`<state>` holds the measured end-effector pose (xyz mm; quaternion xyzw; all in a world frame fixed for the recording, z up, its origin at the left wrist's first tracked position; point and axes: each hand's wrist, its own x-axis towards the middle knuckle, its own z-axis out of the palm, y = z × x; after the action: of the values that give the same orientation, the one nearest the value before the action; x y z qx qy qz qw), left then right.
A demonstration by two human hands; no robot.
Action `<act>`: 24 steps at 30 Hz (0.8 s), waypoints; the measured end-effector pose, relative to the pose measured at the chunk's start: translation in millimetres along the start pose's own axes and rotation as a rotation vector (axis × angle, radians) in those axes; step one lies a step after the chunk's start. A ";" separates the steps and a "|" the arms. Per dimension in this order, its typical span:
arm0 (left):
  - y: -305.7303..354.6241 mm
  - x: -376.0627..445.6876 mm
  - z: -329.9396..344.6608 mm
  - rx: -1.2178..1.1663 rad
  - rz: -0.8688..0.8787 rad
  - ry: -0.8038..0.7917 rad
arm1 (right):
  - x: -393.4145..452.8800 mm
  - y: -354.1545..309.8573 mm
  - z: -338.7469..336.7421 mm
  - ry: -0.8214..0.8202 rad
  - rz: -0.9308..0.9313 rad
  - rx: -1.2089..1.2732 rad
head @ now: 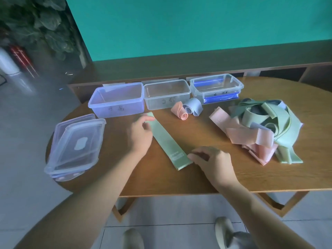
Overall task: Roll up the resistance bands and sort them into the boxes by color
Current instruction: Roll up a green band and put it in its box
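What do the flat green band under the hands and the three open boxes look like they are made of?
Green band: probably matte rubber or latex; it lies thin, flat and limp.
Boxes: translucent, fairly glossy plastic; the table shows through their walls.

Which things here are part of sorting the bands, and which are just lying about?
Part of the job: flat green band, held by left hand and right hand; two rolled bands; tangled band pile; three open boxes.

Lying about: stacked lids, plant.
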<state>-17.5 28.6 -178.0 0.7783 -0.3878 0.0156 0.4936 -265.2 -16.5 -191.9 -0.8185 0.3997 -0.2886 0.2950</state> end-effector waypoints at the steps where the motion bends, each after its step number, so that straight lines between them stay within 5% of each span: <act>1: -1.8 -18.7 -2.1 -0.010 0.026 -0.005 | -2.2 -0.8 -0.8 -0.029 0.006 0.025; 6: 19.8 -96.4 -33.3 -0.273 -0.089 -0.218 | -17.9 -9.6 -2.1 -0.140 -0.026 0.091; 10: 22.2 -126.2 -54.4 -0.261 -0.046 -0.377 | -31.8 -12.0 6.5 -0.172 -0.122 0.047; 17: 2.3 -153.6 -52.9 -0.046 0.206 -0.265 | -44.5 -5.7 17.7 -0.090 -0.209 0.003; 24: -3.2 -154.8 -51.8 -0.006 0.277 -0.237 | -44.6 2.2 22.2 -0.097 -0.271 0.057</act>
<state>-105.1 160.8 -216.9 0.7124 -0.5466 -0.0094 0.4399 -273.4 24.7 -218.7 -0.8691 0.2628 -0.2973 0.2954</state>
